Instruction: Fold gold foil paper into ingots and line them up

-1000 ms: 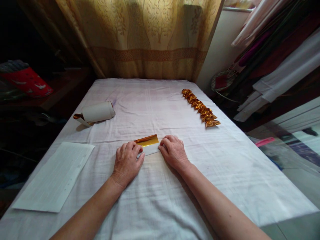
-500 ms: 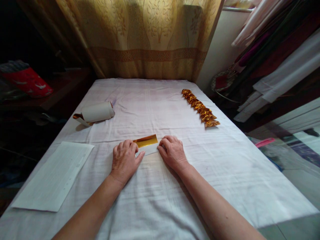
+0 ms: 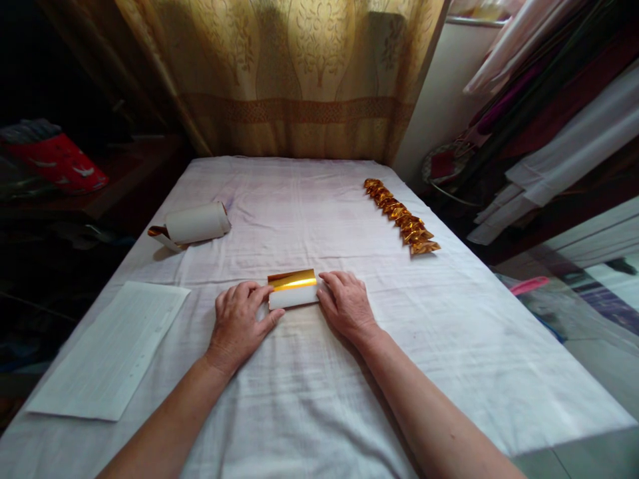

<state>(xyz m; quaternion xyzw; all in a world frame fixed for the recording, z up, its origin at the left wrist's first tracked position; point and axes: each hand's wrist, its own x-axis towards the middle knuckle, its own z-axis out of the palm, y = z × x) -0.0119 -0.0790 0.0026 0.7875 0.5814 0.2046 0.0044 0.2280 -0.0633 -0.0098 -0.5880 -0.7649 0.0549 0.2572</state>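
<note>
A small folded sheet of gold foil paper (image 3: pixel 292 288), gold on its far half and white on its near half, lies on the white cloth (image 3: pixel 309 386) between my hands. My left hand (image 3: pixel 239 322) rests flat on the cloth with its fingers spread, the fingertips and thumb touching the paper's left end. At the paper's right end lies my right hand (image 3: pixel 346 303), fingers stretched out and pressing on that edge.
A row of several folded gold pieces (image 3: pixel 402 217) runs along the far right of the cloth. A white paper roll with a gold tail (image 3: pixel 194 223) lies at the far left. A white sheet stack (image 3: pixel 110 349) sits near left. Curtain behind, hanging clothes at right.
My left hand has slid left off the paper, uncovering its white near half. The paper now lies squarer between both hands. My right hand has barely moved.
</note>
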